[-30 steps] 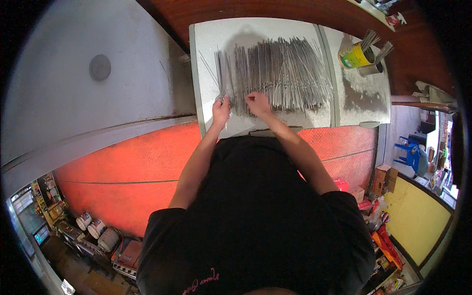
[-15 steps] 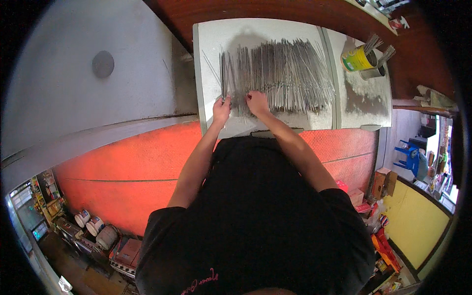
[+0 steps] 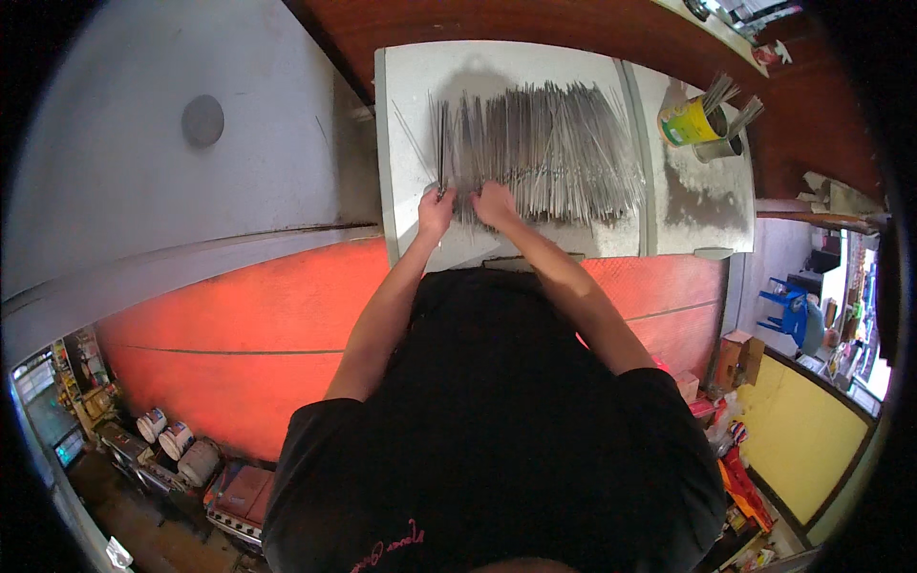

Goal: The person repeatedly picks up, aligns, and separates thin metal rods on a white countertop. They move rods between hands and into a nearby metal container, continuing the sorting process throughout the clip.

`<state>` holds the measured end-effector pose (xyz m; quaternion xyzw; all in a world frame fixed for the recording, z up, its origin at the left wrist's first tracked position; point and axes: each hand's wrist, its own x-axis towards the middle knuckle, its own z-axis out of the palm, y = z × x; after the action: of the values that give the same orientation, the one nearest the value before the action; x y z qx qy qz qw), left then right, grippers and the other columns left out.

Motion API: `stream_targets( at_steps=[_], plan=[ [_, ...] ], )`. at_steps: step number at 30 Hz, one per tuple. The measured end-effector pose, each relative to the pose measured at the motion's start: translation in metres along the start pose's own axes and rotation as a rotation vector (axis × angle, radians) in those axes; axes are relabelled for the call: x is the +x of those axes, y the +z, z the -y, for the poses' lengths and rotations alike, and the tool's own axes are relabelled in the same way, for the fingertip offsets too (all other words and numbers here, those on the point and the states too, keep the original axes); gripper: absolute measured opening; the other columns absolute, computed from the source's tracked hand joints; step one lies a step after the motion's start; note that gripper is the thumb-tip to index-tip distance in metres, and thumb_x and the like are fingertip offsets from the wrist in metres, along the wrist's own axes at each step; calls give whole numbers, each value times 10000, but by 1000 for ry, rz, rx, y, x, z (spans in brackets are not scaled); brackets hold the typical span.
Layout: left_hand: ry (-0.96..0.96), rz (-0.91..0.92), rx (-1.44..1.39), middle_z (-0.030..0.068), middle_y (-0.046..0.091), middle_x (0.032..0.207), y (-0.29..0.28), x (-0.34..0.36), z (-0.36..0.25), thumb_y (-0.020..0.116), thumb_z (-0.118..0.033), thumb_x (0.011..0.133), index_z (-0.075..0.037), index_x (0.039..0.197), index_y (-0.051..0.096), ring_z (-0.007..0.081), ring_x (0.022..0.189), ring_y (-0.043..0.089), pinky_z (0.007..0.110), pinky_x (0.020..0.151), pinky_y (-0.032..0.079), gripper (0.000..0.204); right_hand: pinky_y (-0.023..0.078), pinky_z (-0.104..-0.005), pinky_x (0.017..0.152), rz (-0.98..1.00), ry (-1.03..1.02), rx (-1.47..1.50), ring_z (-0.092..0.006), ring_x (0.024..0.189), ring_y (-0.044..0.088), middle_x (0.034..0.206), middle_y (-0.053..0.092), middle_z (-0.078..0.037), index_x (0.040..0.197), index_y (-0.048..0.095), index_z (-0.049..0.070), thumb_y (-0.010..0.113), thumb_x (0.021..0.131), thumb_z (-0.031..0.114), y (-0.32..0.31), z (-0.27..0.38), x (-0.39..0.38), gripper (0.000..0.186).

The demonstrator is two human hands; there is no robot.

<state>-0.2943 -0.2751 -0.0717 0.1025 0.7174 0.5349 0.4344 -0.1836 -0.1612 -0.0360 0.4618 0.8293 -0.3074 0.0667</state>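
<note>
A wide layer of thin grey sticks (image 3: 564, 153) lies side by side on the white panel (image 3: 406, 72), their lengths running away from me. My left hand (image 3: 437, 208) is closed around the near ends of a small dark bunch of sticks (image 3: 440, 143), left of the layer. Just to its right, my right hand (image 3: 493, 203) has its fingers pinched at the near ends of sticks in the layer's left part. Whatever is between those fingertips is too small to make out. A few loose sticks (image 3: 413, 138) slant beyond my left hand.
A yellow-green can (image 3: 686, 124) and a grey metal can (image 3: 712, 150), both holding sticks, sit at the panel's right. A large grey surface (image 3: 258, 134) adjoins on the left. Below hangs a red-orange surface (image 3: 239, 315). A blue chair (image 3: 788, 310) stands far right.
My two hands have come slightly closer together: the left a little to the right, the right a little left and nearer me. The left hand keeps its bunch of sticks.
</note>
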Motion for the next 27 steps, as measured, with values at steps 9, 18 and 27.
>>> stream_targets(
  at_steps=[9,18,27],
  plan=[
    [234,28,108,43,589,671,5,9,13,671,-357,950,-37,867,601,113,560,535,300,508,443,337,517,-459,706,134,-255,531,-410,845,669,882,698,-220,915,635,-26,621,886,205,-20,17,-57,233],
    [150,62,-52,0,538,658,-10,-21,-23,598,-266,1003,-50,947,574,79,553,489,258,498,411,224,538,-508,821,-144,-87,-32,-420,896,671,924,701,-228,914,686,-7,664,854,277,2,-29,6,291],
    [201,10,-159,-47,482,631,-9,-21,-7,596,-240,1011,-84,946,567,51,524,431,240,462,357,172,558,-501,844,73,-20,16,-423,936,679,1006,703,-235,968,696,-1,639,868,294,-22,-10,-2,317]
  ],
)
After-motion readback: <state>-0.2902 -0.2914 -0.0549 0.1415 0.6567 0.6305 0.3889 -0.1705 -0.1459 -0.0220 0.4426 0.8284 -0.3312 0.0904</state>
